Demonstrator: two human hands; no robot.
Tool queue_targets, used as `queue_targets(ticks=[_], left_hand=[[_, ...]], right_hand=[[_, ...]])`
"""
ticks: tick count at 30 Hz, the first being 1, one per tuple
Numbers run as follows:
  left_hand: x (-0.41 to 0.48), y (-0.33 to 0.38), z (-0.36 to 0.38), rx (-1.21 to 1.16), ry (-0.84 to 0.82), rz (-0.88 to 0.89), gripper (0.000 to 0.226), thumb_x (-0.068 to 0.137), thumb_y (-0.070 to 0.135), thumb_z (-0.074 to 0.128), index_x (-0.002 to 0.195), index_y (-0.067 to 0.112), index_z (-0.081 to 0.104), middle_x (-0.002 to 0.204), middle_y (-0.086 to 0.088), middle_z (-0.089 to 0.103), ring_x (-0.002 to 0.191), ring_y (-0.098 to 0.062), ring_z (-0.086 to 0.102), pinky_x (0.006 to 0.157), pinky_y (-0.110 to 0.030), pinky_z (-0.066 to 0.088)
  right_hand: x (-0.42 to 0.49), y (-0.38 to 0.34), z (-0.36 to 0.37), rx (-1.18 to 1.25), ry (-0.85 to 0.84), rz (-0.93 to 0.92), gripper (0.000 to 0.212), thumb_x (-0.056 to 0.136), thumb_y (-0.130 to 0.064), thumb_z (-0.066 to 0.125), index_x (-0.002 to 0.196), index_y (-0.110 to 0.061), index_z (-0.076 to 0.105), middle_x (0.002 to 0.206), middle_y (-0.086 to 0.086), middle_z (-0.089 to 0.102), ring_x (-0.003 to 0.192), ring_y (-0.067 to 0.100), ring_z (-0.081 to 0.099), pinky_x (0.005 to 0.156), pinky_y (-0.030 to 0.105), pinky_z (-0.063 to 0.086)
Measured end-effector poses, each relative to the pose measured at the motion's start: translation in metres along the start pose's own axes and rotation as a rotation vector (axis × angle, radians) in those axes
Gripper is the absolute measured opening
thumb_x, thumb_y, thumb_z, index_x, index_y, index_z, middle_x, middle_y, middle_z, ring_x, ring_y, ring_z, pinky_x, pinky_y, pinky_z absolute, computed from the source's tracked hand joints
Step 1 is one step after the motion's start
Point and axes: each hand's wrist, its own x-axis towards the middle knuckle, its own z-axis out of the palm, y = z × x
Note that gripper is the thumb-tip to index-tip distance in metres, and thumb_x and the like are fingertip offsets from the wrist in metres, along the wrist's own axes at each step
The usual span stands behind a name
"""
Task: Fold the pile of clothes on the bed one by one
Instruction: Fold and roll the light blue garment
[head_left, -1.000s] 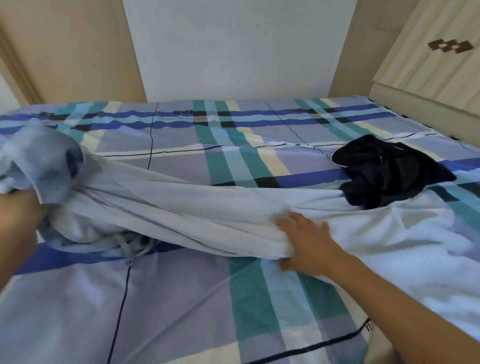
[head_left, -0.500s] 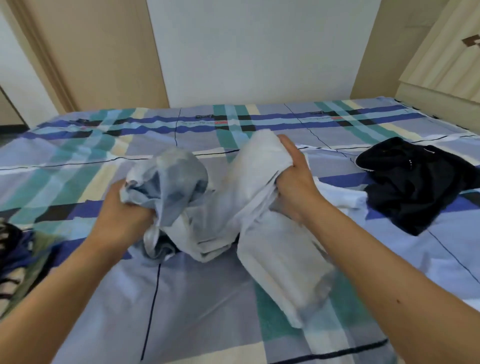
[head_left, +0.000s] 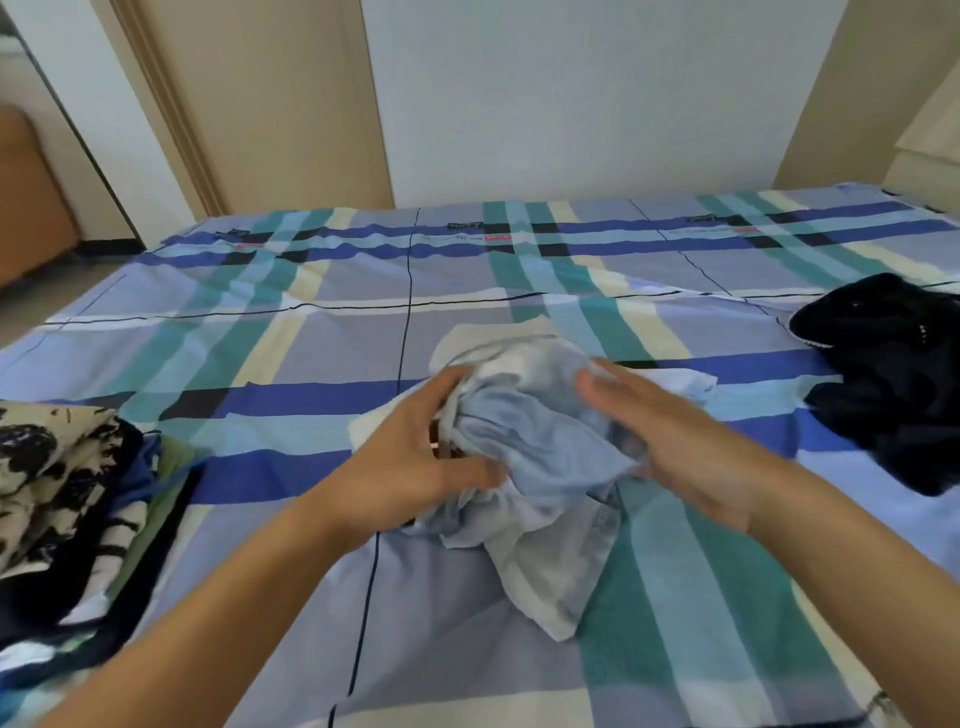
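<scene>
The pale blue garment (head_left: 540, 447) lies in a crumpled lump near the middle of the bed (head_left: 467, 649), between the two hands. It looks thin, light and very soft, so I think it will keep no shape by itself and will slide open when it is lifted; it is not fragile. The best places to take hold are probably two corners of one edge, or the shoulders, but these are hidden inside the lump, so the cloth must first be shaken out. In this bunched state it has no clear direction; only a loose flap hangs toward the person and a little to the right, and this gives a weak long axis from far to near. Which end is the top I cannot tell. The left hand (head_left: 410, 462) grips the left side of the lump, thumb below and fingers (head_left: 447, 376) curled over it. The right hand (head_left: 696, 447) is flat, its fingers almost straight, pressing on the right side. A black garment (head_left: 893, 410) lies well apart on the right, and a heap of patterned clothes (head_left: 57, 467) on the left edge.
</scene>
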Motion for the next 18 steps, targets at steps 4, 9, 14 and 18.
queue_targets(ticks=[4, 9, 14, 18], left_hand=[[-0.006, 0.008, 0.009, -0.094, -0.100, -0.018, 0.051, 0.080, 0.012, 0.070, 0.123, 0.035, 0.058, 0.114, 0.020, 0.068, 0.107, 0.002, 0.064, 0.084, -0.014, 0.051], [0.001, -0.001, -0.012, 0.009, 0.032, -0.085, 0.033, 0.087, 0.019, 0.070, 0.116, 0.035, 0.066, 0.105, 0.009, 0.069, 0.088, 0.000, 0.065, 0.074, -0.015, 0.051], [0.010, -0.019, -0.020, 0.429, 0.115, 0.001, 0.033, 0.084, 0.011, 0.071, 0.107, 0.033, 0.065, 0.074, 0.011, 0.061, 0.052, -0.004, 0.048, 0.054, -0.017, 0.043], [0.014, -0.030, -0.013, 0.448, 0.120, -0.020, 0.019, 0.086, 0.033, 0.070, 0.104, 0.037, 0.065, 0.080, 0.017, 0.064, 0.068, -0.003, 0.058, 0.062, -0.018, 0.048]], right_hand=[[0.000, 0.015, 0.007, -0.145, 0.001, -0.016, 0.041, 0.085, -0.017, 0.076, 0.123, -0.025, 0.061, 0.114, -0.010, 0.073, 0.108, 0.008, 0.068, 0.094, 0.032, 0.056], [0.004, 0.012, -0.017, -0.138, 0.039, -0.073, 0.044, 0.079, 0.002, 0.076, 0.117, -0.016, 0.066, 0.112, 0.008, 0.073, 0.108, 0.027, 0.068, 0.092, 0.035, 0.055], [0.001, 0.006, -0.041, -0.052, -0.014, -0.021, 0.048, 0.073, -0.020, 0.079, 0.119, -0.020, 0.066, 0.112, 0.005, 0.074, 0.103, 0.022, 0.071, 0.082, 0.027, 0.058], [0.006, 0.008, -0.048, 0.274, 0.040, -0.042, 0.037, 0.085, -0.039, 0.059, 0.114, -0.018, 0.070, 0.114, 0.010, 0.072, 0.104, 0.024, 0.068, 0.087, 0.034, 0.057]])
